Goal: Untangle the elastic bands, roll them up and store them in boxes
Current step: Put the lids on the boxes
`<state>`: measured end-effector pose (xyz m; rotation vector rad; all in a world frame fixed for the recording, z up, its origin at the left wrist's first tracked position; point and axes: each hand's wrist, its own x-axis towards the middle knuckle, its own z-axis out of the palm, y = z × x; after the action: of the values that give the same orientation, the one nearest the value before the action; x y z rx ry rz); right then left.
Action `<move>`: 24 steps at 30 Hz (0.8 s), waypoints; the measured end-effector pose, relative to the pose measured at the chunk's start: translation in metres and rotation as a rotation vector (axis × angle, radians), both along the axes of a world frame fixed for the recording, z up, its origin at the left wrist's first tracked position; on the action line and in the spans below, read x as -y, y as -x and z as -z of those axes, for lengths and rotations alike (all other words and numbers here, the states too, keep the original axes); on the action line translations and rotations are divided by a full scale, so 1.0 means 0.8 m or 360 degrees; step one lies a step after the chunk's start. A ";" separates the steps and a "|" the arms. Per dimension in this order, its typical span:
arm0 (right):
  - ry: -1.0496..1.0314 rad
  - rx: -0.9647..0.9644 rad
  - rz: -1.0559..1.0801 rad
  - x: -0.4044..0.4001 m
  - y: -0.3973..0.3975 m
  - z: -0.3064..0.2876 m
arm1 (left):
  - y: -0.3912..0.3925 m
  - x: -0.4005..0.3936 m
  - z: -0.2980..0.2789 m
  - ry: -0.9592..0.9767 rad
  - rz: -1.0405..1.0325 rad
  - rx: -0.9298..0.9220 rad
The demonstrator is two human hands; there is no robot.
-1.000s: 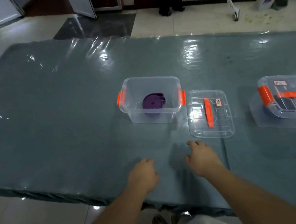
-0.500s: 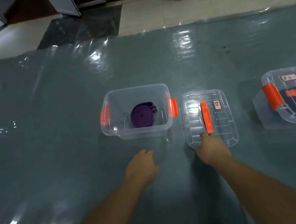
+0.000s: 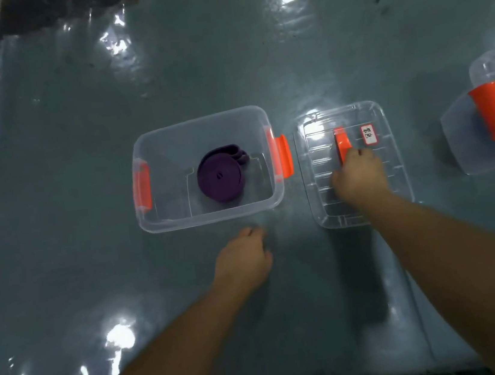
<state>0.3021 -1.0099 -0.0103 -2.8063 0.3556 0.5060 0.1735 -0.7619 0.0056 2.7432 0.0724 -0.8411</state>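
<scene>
A rolled purple elastic band [image 3: 223,174] lies on the floor of an open clear box [image 3: 212,215] with orange side clips. To its right the box's clear lid [image 3: 392,149] lies flat on the table, with an orange handle [image 3: 342,143] and a small white label. My right hand [image 3: 358,174] is on the lid and its fingers curl round the near end of the orange handle. My left hand [image 3: 243,258] rests on the table just in front of the box, fingers loosely curled, holding nothing.
A second clear box [image 3: 470,142] with its lid on and an orange clip stands at the right edge, something dark inside. The table [image 3: 93,270] has a shiny teal plastic cover. Its near edge runs along the bottom of the view.
My right hand went forward from the table onto the lid and took hold of its orange handle. My left hand stayed in front of the box. The camera tilted down and closer.
</scene>
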 end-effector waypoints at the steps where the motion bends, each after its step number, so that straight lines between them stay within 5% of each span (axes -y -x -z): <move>1: 0.0006 0.0009 0.0002 0.000 -0.005 0.003 | -0.001 -0.002 0.002 0.0001 0.0005 0.0005; 9: 0.0185 -0.0045 0.0023 0.002 -0.024 0.006 | 0.010 -0.011 0.014 0.0059 0.0022 -0.0005; 24: -0.0213 0.0193 0.0410 0.007 0.061 -0.036 | 0.035 -0.041 -0.036 0.0083 0.0248 0.0156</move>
<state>0.2534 -1.0156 0.0188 -2.5963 0.6219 0.2892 0.1457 -0.7293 0.0348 2.7634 -0.1823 -0.7343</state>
